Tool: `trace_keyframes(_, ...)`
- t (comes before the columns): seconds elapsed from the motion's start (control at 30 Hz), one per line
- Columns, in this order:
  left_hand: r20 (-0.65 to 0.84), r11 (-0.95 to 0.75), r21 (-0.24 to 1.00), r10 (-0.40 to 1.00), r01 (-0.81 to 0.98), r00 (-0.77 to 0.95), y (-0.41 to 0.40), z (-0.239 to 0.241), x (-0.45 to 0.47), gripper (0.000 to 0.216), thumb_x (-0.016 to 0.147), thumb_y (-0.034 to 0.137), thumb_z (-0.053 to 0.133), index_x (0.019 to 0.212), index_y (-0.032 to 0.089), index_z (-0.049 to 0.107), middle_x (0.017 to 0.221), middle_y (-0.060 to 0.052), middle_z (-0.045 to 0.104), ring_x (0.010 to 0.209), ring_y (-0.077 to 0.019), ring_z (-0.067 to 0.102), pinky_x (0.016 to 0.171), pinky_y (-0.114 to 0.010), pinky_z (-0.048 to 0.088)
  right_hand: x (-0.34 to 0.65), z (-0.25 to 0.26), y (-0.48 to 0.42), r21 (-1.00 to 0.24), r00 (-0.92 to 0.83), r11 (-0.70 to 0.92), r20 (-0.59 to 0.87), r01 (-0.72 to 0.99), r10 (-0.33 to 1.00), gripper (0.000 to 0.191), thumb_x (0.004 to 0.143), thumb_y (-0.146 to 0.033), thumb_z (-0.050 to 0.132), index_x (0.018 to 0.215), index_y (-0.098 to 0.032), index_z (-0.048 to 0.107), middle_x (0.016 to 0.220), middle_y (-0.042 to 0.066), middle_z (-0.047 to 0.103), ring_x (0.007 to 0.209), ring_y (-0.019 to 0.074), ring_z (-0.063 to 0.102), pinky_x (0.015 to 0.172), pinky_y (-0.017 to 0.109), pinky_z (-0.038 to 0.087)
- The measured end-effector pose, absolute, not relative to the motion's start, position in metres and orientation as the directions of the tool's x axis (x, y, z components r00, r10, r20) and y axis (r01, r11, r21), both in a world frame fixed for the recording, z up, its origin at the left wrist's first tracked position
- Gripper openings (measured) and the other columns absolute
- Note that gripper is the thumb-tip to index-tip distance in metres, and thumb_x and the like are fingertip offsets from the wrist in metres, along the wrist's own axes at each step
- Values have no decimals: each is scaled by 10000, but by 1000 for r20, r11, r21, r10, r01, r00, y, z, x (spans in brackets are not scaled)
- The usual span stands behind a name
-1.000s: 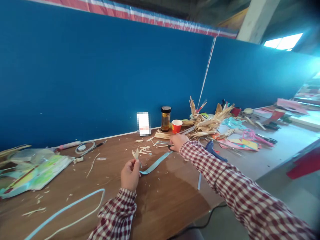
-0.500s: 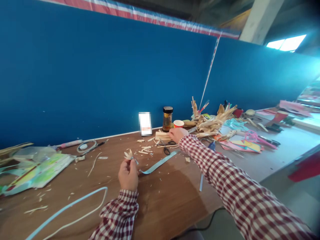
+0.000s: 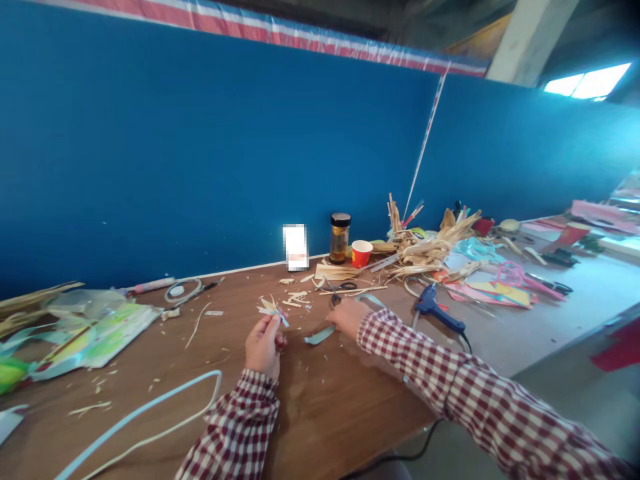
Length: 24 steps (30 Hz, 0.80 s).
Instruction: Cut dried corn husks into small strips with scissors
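Observation:
My left hand [image 3: 263, 347] pinches a small flower-like bundle of pale husk strips [image 3: 271, 307] with a light blue piece at its side. My right hand [image 3: 349, 318] is low over the table, its fingers closed on a light blue ribbon [image 3: 319, 337] that runs out on both sides of the hand. Just beyond those fingers lie scissors [image 3: 345, 287] with dark handles, one loop partly covered by the hand. Pale husk scraps [image 3: 296, 299] are scattered between the hands, and a flat husk piece [image 3: 336, 272] rests behind the scissors.
Along the blue partition [image 3: 200, 147] stand a dark-lidded jar [image 3: 340, 239] and a red paper cup [image 3: 361, 255]. A blue glue gun [image 3: 435, 307] lies beside my right forearm. Dried husks [image 3: 425, 257] pile up at right; a light blue strip [image 3: 145, 410] curves across the front left.
My right hand has come back from the flat husk piece near the cup, down to the ribbon, whose near end has shifted right. My left hand still holds the husk bundle, now tilted differently.

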State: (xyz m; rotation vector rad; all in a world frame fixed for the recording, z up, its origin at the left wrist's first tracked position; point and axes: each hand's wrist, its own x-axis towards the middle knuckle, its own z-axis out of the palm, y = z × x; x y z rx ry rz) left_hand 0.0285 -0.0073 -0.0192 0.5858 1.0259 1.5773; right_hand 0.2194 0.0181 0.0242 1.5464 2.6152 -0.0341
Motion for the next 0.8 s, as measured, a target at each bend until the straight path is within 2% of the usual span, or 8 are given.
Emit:
trace_keyframes(0.13, -211, 64, 797, 961, -601, -178, -8, -15, 29, 345, 519, 264, 772, 791, 117, 619, 718, -19, 648, 365, 8, 369, 352, -133, 331, 236, 47, 24, 90, -307, 308, -21, 947, 951, 230, 790, -60, 465, 867, -143, 665, 924, 147, 642, 927, 248, 565, 754, 356, 435)
trace_keyframes(0.23, -197, 74, 787, 971, -613, -136, -9, -16, 30, 321, 525, 259, 775, 756, 121, 600, 671, -4, 636, 361, 7, 372, 353, -130, 325, 229, 53, 10, 22, -288, 288, 90, 957, 953, 252, 869, -172, 394, 970, -170, 625, 980, 122, 627, 960, 222, 552, 805, 343, 415)
trace_keyframes(0.3, -190, 81, 797, 974, -599, -121, -10, -18, 30, 309, 538, 268, 770, 739, 123, 587, 644, 7, 626, 353, 8, 365, 350, -128, 321, 214, 47, -5, -304, -296, 356, 227, 884, 928, 232, 875, -279, 415, 984, -209, 607, 944, 62, 642, 869, 175, 582, 775, 300, 432)
trace_keyframes(0.37, -180, 83, 813, 977, -577, -113, -11, -19, 30, 302, 546, 278, 766, 721, 122, 575, 591, 26, 598, 346, 8, 355, 348, -125, 317, 194, 33, -18, -629, -317, 381, 218, 677, 923, 222, 835, -327, 485, 976, -195, 594, 881, 33, 655, 771, 134, 602, 712, 245, 460)
trace_keyframes(0.43, -161, 73, 826, 981, -560, -109, -11, -20, 30, 300, 548, 283, 766, 702, 123, 565, 513, 54, 546, 343, 3, 350, 350, -124, 317, 175, 18, -27, -823, -283, 299, 176, 483, 943, 264, 780, -346, 554, 966, -162, 588, 850, 43, 654, 727, 130, 606, 668, 235, 477)
trace_keyframes(0.5, -141, 61, 834, 984, -549, -105, -11, -21, 30, 295, 552, 286, 763, 687, 127, 555, 446, 80, 481, 336, -2, 339, 350, -126, 312, 161, 4, -30, -922, -220, 198, 128, 333, 967, 250, 764, -330, 563, 927, -142, 585, 805, 48, 650, 682, 129, 602, 624, 236, 481)
trace_keyframes(0.67, -113, 39, 834, 988, -550, -102, -11, -19, 31, 297, 561, 286, 757, 685, 138, 532, 460, 86, 482, 334, -3, 342, 350, -132, 304, 154, -4, -25, -964, -147, 100, 64, 248, 987, 197, 746, -252, 564, 912, -147, 573, 777, 31, 641, 614, 115, 586, 554, 217, 457)
trace_keyframes(0.8, -134, 53, 817, 986, -574, -101, -10, -18, 30, 321, 555, 281, 759, 709, 148, 511, 625, 43, 592, 389, -4, 406, 383, -132, 338, 176, 14, -19, -844, -124, 201, 161, 497, 979, 228, 855, -323, 413, 836, -173, 584, 696, 10, 628, 572, 107, 573, 543, 208, 421)
